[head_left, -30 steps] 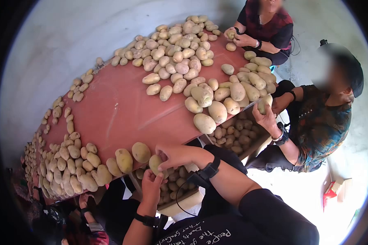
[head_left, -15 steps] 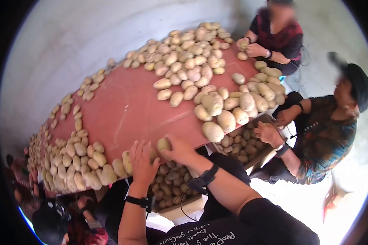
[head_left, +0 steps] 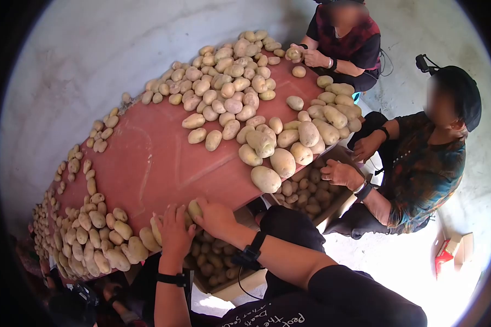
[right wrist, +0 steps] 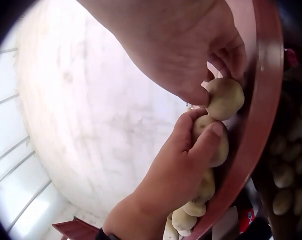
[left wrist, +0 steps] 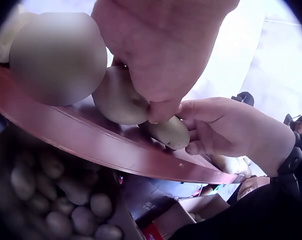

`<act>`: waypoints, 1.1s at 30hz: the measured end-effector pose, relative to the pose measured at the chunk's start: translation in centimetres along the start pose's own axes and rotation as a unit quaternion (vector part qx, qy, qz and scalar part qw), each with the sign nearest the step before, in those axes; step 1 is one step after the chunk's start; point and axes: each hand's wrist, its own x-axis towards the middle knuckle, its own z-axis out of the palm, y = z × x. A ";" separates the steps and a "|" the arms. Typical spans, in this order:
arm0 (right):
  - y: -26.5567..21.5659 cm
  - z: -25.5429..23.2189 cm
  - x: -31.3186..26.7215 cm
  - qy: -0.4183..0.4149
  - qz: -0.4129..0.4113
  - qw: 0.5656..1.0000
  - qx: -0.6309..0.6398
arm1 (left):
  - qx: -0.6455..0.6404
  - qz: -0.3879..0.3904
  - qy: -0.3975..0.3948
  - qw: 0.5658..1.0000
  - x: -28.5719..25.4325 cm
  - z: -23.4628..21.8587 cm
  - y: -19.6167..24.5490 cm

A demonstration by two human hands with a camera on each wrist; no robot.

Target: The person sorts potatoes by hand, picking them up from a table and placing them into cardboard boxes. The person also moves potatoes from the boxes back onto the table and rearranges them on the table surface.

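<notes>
Along the near edge of the red tabletop (head_left: 223, 188), my two hands are side by side on potatoes. My left hand (head_left: 174, 231) has its thumb and fingers around a pale potato (right wrist: 213, 142) that sits in the edge row. Just to its right, my right hand (head_left: 219, 222) pinches a smaller potato (right wrist: 226, 98) between thumb and fingers. In the right wrist view the two potatoes meet end to end. From the left wrist, the gripped potato (left wrist: 120, 97) is partly covered by my left palm, and the right hand's fingertips reach round the other potato (left wrist: 170, 134).
A cardboard box (head_left: 245, 283) of potatoes stands below the edge under my forearms. Another box (head_left: 338, 207) is to its right. A large potato heap (head_left: 223, 76) covers the back, another pile (head_left: 93, 234) the left. Two people sit on the right side.
Both hands were together on one potato above the box. The left hand moved onto the edge row; the right brought its potato beside it. The nearest person's raised hand came down over their box.
</notes>
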 end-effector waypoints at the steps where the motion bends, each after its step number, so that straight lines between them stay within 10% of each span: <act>1: -0.1 -0.1 -0.2 0.014 -0.011 1.000 -0.012 | -0.002 0.000 0.002 1.000 -0.1 -0.2 0.1; 23: 1.0 -1.4 0.3 -0.067 -0.016 0.998 -0.004 | -0.062 0.027 0.052 0.996 -0.7 -0.3 2.0; 29: 1.2 -1.7 0.4 -0.055 -0.004 0.998 -0.014 | -0.106 0.134 0.196 0.966 -3.1 -0.4 1.7; 33: 0.0 -3.3 -0.2 -0.005 0.017 1.000 0.006 | -0.207 0.233 0.088 0.946 -6.4 2.6 1.5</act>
